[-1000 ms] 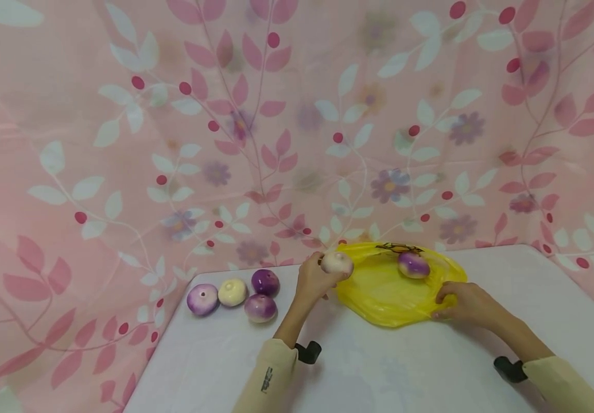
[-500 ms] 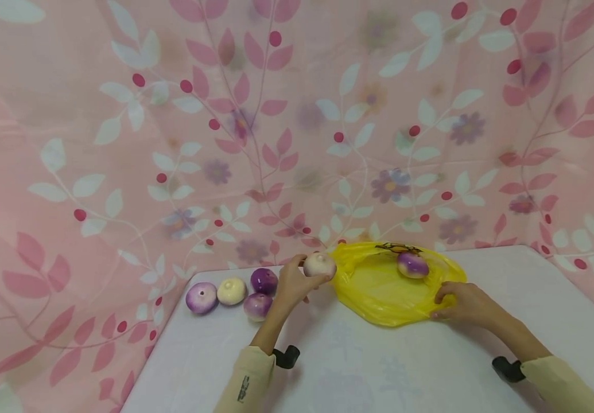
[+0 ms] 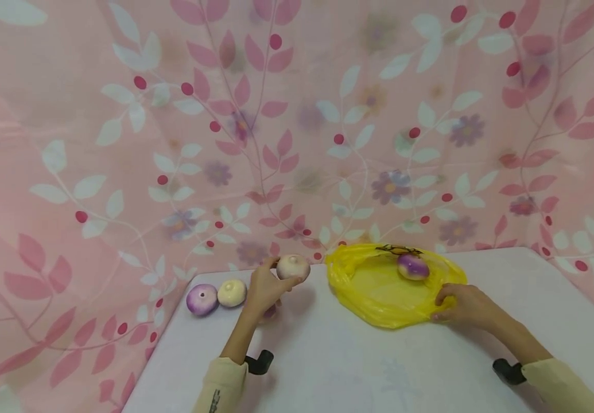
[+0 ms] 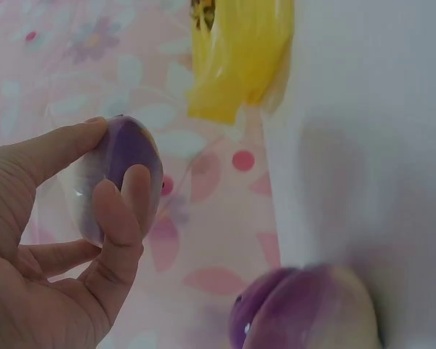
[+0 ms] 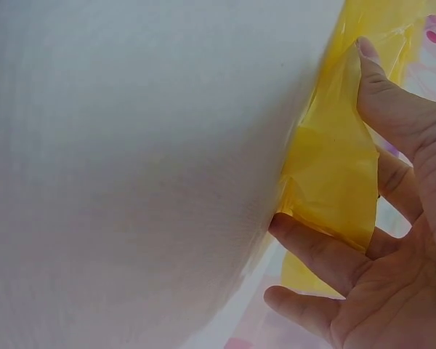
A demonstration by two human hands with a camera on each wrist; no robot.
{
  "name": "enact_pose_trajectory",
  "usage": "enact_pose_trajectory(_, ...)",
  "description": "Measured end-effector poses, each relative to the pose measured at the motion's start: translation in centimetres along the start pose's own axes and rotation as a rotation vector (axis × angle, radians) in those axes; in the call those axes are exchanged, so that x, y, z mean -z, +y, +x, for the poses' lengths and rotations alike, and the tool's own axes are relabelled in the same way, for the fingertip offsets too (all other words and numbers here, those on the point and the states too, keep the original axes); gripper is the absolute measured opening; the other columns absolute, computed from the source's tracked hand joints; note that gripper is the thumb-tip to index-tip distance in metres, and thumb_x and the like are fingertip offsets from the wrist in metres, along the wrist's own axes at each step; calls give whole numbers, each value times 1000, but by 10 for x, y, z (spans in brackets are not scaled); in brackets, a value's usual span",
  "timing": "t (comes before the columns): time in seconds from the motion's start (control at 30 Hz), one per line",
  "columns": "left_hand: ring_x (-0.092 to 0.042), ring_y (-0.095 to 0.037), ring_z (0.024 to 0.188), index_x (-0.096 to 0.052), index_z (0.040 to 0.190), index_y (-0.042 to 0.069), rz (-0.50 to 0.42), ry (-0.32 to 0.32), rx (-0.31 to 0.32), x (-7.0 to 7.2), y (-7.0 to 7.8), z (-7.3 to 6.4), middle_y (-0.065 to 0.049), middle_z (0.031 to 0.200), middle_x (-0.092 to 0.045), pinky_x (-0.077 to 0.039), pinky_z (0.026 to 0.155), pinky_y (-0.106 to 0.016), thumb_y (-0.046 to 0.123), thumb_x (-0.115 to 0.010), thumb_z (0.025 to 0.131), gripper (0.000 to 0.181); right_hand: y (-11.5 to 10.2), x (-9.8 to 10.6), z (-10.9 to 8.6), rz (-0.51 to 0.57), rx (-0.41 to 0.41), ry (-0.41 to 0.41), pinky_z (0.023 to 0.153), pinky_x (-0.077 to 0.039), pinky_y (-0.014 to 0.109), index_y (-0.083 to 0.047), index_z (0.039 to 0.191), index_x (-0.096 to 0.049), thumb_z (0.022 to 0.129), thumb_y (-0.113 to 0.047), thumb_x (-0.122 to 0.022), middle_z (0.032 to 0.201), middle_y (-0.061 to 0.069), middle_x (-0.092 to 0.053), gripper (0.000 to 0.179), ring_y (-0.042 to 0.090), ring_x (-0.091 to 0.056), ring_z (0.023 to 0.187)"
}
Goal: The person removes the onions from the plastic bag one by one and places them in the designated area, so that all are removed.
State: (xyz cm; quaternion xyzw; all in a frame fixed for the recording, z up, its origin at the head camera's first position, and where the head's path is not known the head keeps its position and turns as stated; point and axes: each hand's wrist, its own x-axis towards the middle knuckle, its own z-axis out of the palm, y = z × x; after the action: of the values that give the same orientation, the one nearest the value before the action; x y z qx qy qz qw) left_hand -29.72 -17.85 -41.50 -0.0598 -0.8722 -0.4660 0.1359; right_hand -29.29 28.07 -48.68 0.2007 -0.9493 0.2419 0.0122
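My left hand [image 3: 263, 289] grips a pale onion [image 3: 294, 268] with a purple base, raised above the back of the table. In the left wrist view the fingers go round the sides of the onion [image 4: 131, 160]. My right hand [image 3: 467, 308] holds the near right edge of a yellow plastic bag [image 3: 379, 298], which lies spread with its mouth wide. The right wrist view has the thumb and fingers about the bag's edge [image 5: 334, 167]. Inside the bag sits one purple-and-white onion [image 3: 412, 268].
At the table's left are a light purple onion [image 3: 201, 299] and a cream onion [image 3: 232, 293], side by side. Two more purple onions are mostly behind my left hand; in the left wrist view an onion [image 4: 312, 313] shows below. A floral pink cloth [image 3: 297, 126] hangs behind the white table [image 3: 369, 367].
My left hand has moved left, away from the bag, with the pale onion still in its grip, and now covers most of the two purple onions. The right hand and bag have stayed nearly still.
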Motion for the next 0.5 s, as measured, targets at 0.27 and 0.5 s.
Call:
enact_pose_trajectory(0.27, -63, -30, 100, -62, 126, 4, 90, 54, 10, 37, -8, -4, -16, 115, -66, -55, 82, -43, 28, -89, 72, 65, 0, -2, 0, -26, 40, 34, 79, -50, 46, -19, 88, -69, 74, -47, -84, 91, -6, -65, 35, 18, -56, 81)
enact_pose_trajectory(0.5, -68, -30, 80, -61, 126, 6, 160, 78, 78, 64, -27, -16, -15, 119, -65, -56, 71, -49, 32, -88, 73, 65, -1, -1, 0, -2, 24, 16, 78, -50, 46, -17, 89, -69, 74, -47, -84, 90, -6, -65, 37, 18, -55, 81)
